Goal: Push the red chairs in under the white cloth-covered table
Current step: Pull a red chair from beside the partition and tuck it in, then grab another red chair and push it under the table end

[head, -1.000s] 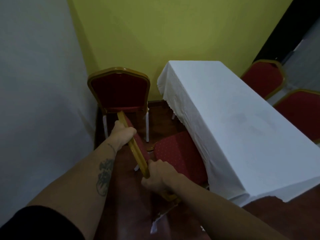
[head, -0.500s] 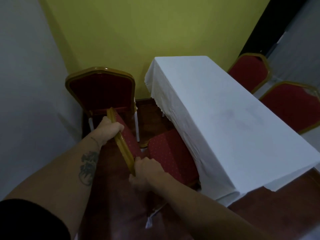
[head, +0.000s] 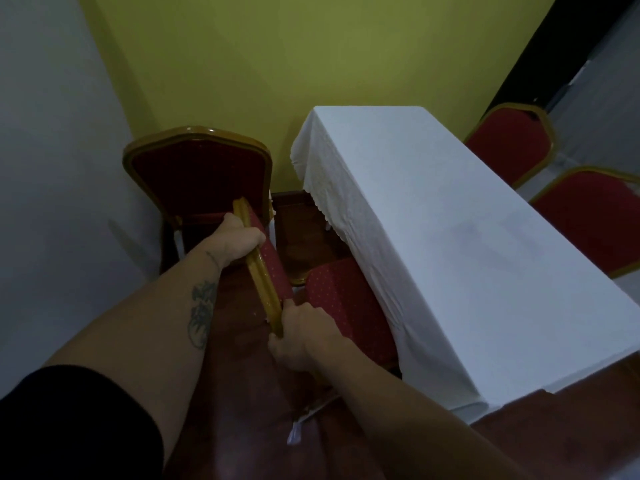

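A long table under a white cloth (head: 450, 244) runs from the yellow wall toward me. A red chair with a gold frame stands at its left side, its dotted seat (head: 346, 306) partly under the hanging cloth. My left hand (head: 239, 242) grips the far end of that chair's gold backrest top (head: 259, 282), and my right hand (head: 304, 337) grips the near end. A second red chair (head: 197, 174) stands behind it in the corner, facing me. Two more red chairs (head: 512, 143) (head: 595, 216) stand along the table's right side.
A pale wall (head: 52, 202) closes the left side, and a yellow wall (head: 294, 57) stands behind the table. The floor is dark red-brown wood (head: 249, 410). White chair legs (head: 301, 424) show below my right forearm. A dark opening lies at the top right.
The chair's seat has slid a little further under the cloth. Both hands keep the same hold on the backrest. The view has shifted slightly.
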